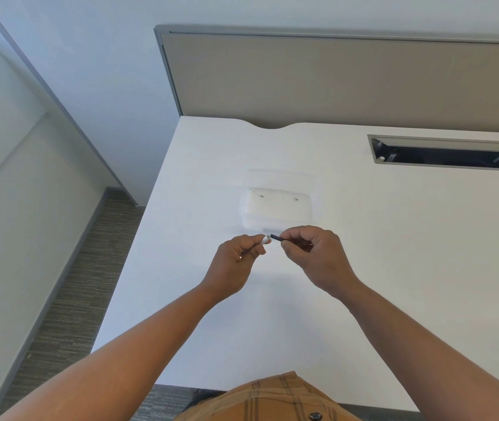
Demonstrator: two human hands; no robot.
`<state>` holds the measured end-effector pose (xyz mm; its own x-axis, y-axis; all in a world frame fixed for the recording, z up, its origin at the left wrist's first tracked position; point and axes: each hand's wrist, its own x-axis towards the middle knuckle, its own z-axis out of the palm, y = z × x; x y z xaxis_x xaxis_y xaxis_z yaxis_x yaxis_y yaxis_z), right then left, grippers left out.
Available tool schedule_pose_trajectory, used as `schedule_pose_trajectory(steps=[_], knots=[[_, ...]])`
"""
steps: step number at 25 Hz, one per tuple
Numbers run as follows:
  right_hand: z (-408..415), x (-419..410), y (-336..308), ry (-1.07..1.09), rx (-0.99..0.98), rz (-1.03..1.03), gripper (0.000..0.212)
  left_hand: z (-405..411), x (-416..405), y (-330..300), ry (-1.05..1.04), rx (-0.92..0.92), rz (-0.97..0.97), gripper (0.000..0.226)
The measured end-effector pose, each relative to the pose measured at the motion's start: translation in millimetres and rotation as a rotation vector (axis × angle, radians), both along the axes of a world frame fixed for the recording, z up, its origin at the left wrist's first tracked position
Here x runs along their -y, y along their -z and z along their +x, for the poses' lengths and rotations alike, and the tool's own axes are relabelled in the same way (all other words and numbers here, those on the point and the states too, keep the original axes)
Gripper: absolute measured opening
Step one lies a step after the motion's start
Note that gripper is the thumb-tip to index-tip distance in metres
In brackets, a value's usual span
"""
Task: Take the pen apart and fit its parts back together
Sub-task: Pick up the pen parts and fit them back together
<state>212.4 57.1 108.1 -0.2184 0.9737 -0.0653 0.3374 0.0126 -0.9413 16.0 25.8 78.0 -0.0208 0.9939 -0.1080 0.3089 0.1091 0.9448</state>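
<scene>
Over the white desk (378,238) I hold two pen parts end to end. My left hand (236,262) is shut on a white pen barrel (265,239), whose open end pokes out to the right. My right hand (315,253) pinches a thin black pen part (277,238) that points left at the barrel's mouth. A small gap separates the two ends. The rest of each part is hidden inside my fingers.
A clear plastic box (280,205) stands on the desk just beyond my hands. A cable slot (448,154) is cut into the desk at the back right, below a grey partition (333,80). The desk's left edge drops to carpet (75,284).
</scene>
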Motion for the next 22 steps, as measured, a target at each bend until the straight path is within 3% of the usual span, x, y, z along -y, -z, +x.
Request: schedule_pose_trajectory(steps=[5, 12, 18, 22], knots=[[2, 1, -2, -0.052, 0.093, 0.093, 0.024, 0, 4, 0, 0.02, -0.062, 0.031, 0.024], [5, -1, -4, -0.177, 0.318, 0.307, 0.017, -2, 7, 4, 0.042, -0.226, 0.146, 0.025], [1, 1, -5, -0.219, 0.389, 0.368, 0.02, -2, 10, 0, 0.11, -0.433, 0.267, 0.026], [0, 4, -3, -0.243, 0.379, 0.292, 0.018, 1, 13, -5, 0.119, -0.471, 0.286, 0.028]])
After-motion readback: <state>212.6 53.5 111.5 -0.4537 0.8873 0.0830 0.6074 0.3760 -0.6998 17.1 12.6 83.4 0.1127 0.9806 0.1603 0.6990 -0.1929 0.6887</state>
